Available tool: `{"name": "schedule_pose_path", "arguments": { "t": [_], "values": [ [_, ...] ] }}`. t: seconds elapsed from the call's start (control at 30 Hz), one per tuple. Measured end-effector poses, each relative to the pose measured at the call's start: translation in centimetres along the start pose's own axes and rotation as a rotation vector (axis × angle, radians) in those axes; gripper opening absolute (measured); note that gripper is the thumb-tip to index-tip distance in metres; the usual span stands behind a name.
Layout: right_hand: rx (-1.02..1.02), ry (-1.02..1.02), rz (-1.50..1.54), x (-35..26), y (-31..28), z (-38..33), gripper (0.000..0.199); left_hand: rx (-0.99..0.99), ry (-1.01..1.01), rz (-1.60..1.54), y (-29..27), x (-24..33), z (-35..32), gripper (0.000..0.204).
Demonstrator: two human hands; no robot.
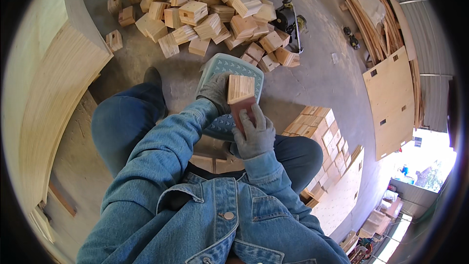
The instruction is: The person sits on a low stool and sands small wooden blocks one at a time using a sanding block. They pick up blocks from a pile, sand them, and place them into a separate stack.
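A plywood block [241, 88] with layered edges is held over a pale blue plastic stool [254, 71] between my knees. My left hand [216, 91], in a grey glove, grips the block from its left side. In my gloved right hand [256, 134] is a reddish-brown flat piece [239, 109] that looks like sandpaper. Its upper part lies against the near side of the block. My right fingers press on it from the right and below. The fingertips of my left hand are partly hidden behind the block.
A loose heap of plywood blocks [195, 12] lies on the concrete floor ahead, a black power tool [287, 19] at its right. Stacked blocks [325, 137] stand right of my knee. A thick curved plywood stack [63, 78] rises at left. Boards [391, 98] lie far right.
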State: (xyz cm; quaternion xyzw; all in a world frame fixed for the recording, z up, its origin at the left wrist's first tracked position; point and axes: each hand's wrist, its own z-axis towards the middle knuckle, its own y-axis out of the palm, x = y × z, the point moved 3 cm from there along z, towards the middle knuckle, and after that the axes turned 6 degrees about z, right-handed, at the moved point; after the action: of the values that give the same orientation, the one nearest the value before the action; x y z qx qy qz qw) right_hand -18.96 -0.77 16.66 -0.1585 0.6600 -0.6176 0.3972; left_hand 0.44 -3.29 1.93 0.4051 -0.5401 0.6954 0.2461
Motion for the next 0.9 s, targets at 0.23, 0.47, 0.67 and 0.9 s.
{"name": "schedule_pose_path", "arguments": {
  "t": [0.23, 0.47, 0.67, 0.9],
  "values": [
    [0.04, 0.0, -0.019, -0.1, 0.7, 3.3, 0.057, -0.004, 0.019, -0.13, 0.4, -0.4, -0.3, 0.095],
    [-0.008, 0.158, -0.057, -0.2, 1.3, 14.6, 0.057, -0.006, -0.052, -0.469, 3.4, -3.3, 1.2, 0.091],
    [0.016, 0.083, -0.055, 0.3, 1.3, 9.3, 0.059, 0.066, 0.046, -0.042, 2.6, -2.8, 0.6, 0.089],
    [0.026, 0.001, -0.008, 0.4, 0.0, 0.0, 0.06, 0.03, -0.008, 0.009, 1.5, -0.3, 0.0, 0.085]
  ]
}}
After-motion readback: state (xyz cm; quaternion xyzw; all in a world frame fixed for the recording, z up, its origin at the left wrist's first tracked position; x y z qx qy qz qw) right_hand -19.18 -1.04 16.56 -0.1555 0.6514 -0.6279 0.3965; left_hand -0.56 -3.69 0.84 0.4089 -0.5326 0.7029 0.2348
